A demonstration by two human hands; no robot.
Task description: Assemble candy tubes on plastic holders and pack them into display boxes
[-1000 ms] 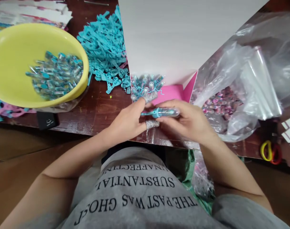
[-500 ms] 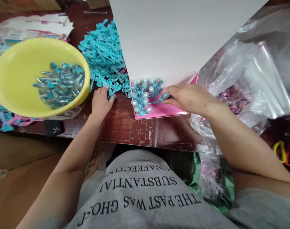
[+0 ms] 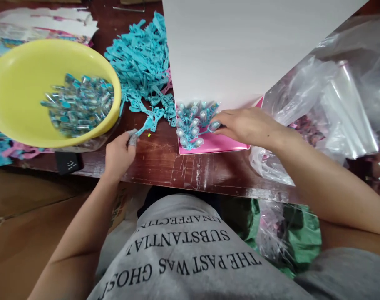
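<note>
My left hand [image 3: 118, 153] pinches one end of a turquoise plastic strip [image 3: 147, 126], drawn out from the big heap of turquoise strips [image 3: 142, 68]; its fingertips wear grey covers. My right hand [image 3: 246, 126] rests on the pink sheet [image 3: 221, 143], fingers closed on a small clear tube [image 3: 214, 125]. That tube lies at the edge of a cluster of clear tubes with turquoise caps [image 3: 192, 123] set on the pink sheet.
A yellow bowl [image 3: 18, 83] at the left holds several more capped tubes [image 3: 79, 104]. A large white board [image 3: 239, 41] covers the table's back. Crumpled clear plastic bags [image 3: 327, 100] with pink pieces lie at the right. A black object [image 3: 67, 162] sits at the table edge.
Both hands let go of the tube they held together. The right carried it to the cluster on the pink sheet; the left went to the turquoise heap and pulled a strip toward me.
</note>
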